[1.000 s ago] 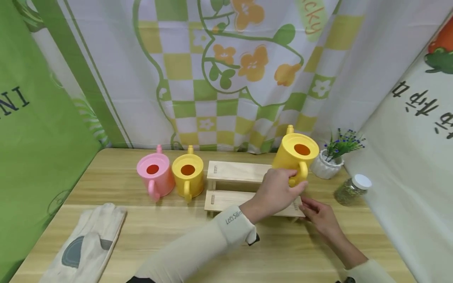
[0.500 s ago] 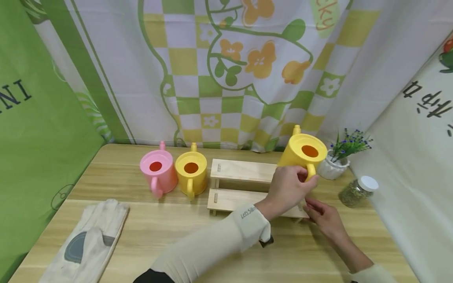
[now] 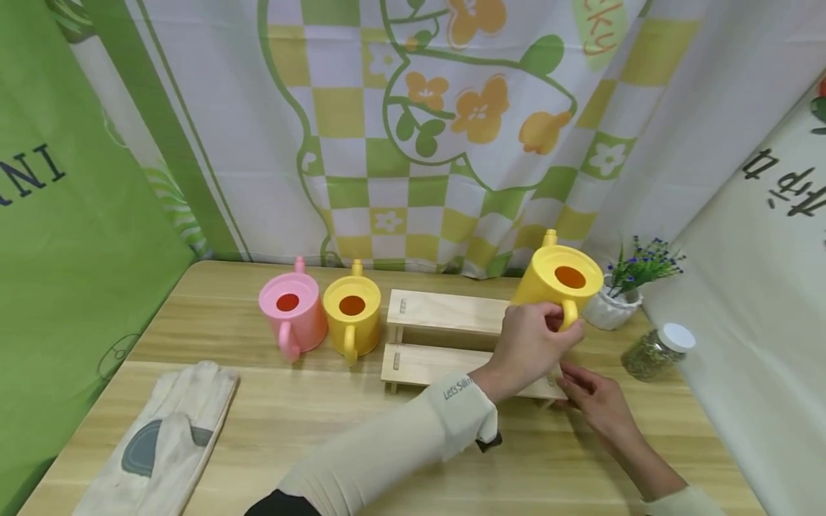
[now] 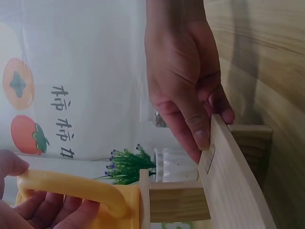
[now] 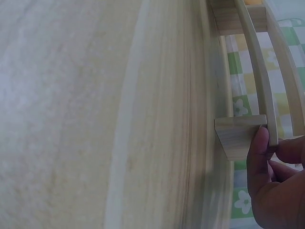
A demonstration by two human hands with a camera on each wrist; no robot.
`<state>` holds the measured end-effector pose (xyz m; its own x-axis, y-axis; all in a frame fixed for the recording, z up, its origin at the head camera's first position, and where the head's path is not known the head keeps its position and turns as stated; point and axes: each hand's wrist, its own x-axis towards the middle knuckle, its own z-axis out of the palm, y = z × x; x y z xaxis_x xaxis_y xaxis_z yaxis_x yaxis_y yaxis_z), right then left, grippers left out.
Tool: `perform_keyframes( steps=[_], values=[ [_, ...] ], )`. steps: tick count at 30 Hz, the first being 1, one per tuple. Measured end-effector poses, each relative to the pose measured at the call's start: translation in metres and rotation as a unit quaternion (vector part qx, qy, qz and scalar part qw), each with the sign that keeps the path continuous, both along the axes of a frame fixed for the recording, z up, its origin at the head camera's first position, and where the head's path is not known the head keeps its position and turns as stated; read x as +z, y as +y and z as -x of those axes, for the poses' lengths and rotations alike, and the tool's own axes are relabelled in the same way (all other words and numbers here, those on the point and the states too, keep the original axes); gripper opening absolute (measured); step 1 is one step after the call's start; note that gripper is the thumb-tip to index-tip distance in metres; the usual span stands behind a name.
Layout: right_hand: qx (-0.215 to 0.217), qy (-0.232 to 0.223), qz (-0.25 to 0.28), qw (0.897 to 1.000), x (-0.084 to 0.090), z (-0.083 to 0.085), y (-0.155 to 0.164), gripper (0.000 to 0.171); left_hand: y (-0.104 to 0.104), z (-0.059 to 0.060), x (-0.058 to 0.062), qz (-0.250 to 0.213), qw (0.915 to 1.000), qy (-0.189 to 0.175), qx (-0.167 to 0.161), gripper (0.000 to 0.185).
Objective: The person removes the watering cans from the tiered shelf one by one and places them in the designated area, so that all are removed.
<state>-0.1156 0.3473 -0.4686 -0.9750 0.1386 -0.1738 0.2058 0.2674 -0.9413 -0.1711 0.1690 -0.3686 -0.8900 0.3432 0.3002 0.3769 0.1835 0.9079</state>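
My left hand (image 3: 534,342) grips the handle (image 4: 71,188) of a yellow watering can (image 3: 556,276) at the right end of the upper step of a two-step wooden stand (image 3: 439,312). I cannot tell whether the can rests on the step. My right hand (image 3: 590,398) pinches the right end of the lower step (image 4: 233,186). Its thumb (image 5: 259,162) lies against the plank by the leg block (image 5: 236,136). Its other fingers are on the plank's far side.
A pink watering can (image 3: 293,317) and a second yellow one (image 3: 351,319) stand left of the stand. A white potted plant (image 3: 609,307) and a white-lidded jar (image 3: 658,350) sit at the right. A pale glove (image 3: 161,437) lies front left. Curtains enclose the table (image 3: 310,423).
The view has drifted slightly. The yellow can has edged a little to the right in my left hand. My right hand has stayed on the stand's end.
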Motion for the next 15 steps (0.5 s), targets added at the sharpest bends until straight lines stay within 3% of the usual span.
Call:
perform_keyframes(
  steps=[7,11,15],
  values=[
    [0.006,0.009,0.004,1.0,0.002,0.001,0.0,0.051,-0.007,-0.004,0.009,-0.044,0.9988,-0.022,0.005,0.014],
    [0.01,0.009,0.01,1.0,0.001,0.0,-0.001,0.052,-0.034,-0.014,0.03,-0.076,0.9959,-0.049,-0.006,0.014],
    [0.008,0.008,0.024,1.0,0.0,0.0,0.0,0.054,-0.082,-0.021,0.061,-0.093,0.9944,-0.05,-0.007,0.018]
  ],
)
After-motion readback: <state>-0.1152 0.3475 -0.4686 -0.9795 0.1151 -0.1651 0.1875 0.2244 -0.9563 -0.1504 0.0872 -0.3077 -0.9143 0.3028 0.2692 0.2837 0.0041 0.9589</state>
